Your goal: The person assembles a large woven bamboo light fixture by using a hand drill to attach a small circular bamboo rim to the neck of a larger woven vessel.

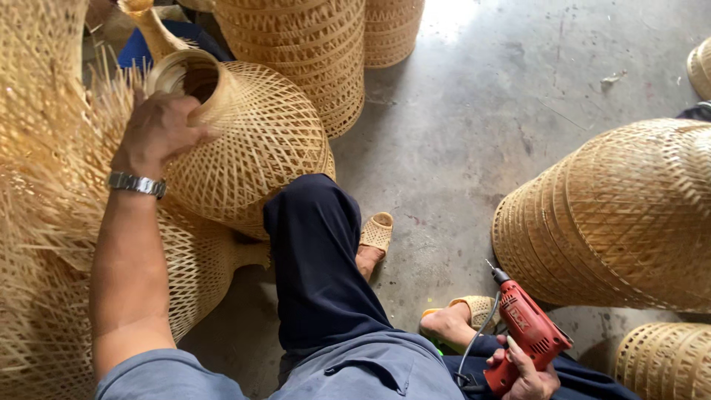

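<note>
The floor (474, 126) is bare grey concrete, scuffed and stained, lit brighter toward the top. Woven bamboo shades crowd it on all sides: a tall stack (307, 44) at the top, a second stack (622, 215) lying on its side at the right, and another shade (666, 359) in the lower right corner. At the left edge stands a mass of unfinished weave (44, 170) with loose splints bristling outward.

The person sits low, dark trouser leg (315, 259) stretched forward, feet in woven sandals (376, 233).

The left arm reaches up and forward, a metal watch (137, 184) on the wrist. The left hand (159, 133) is closed over the rim of the neck of a bell-shaped shade (252, 141), which lies tilted against the knee, its opening turned up and to the left. Another shade (200, 267) lies beneath it.

The right hand (529, 374) sits low by the right thigh, fingers wrapped around the grip of a red drill (526, 330), its bit pointing up and left, clear of the shades.
</note>
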